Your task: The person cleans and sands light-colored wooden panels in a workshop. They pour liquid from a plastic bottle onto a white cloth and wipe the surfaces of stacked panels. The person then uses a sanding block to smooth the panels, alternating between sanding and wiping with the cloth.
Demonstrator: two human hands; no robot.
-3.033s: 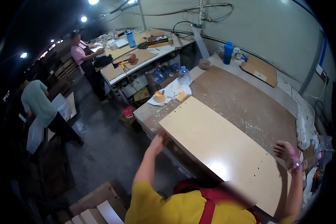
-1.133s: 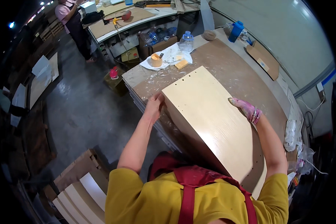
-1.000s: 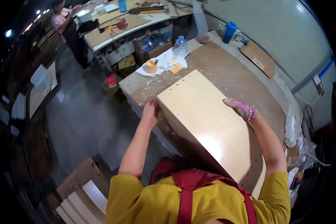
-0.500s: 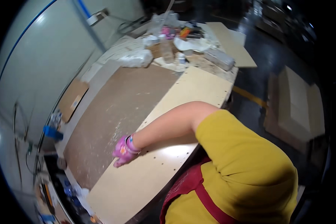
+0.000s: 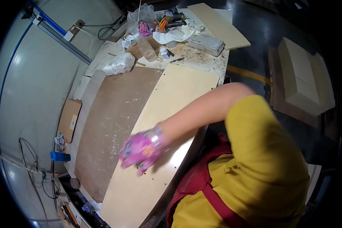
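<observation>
My right hand, in a pink flowered glove, is over the pale wooden panel. It is blurred, but its thumb stands apart from the fingers and nothing shows in its grip. Whether the glove touches the surface I cannot tell. Small dark holes run along the panel's edges. Beneath the panel, a brown board with whitish scuffs and crumbs extends to the left. My left hand is out of sight.
At the table's far end are a clear bottle, a small white bottle, a plastic-wrapped block and a white wrapped bundle. A blue bin and cardboard piece stand along the left wall. Stacked panels lie at right.
My right hand has moved across the panel, to the right in the picture, and its fingers look more spread. The whole view has shifted as my head moved.
</observation>
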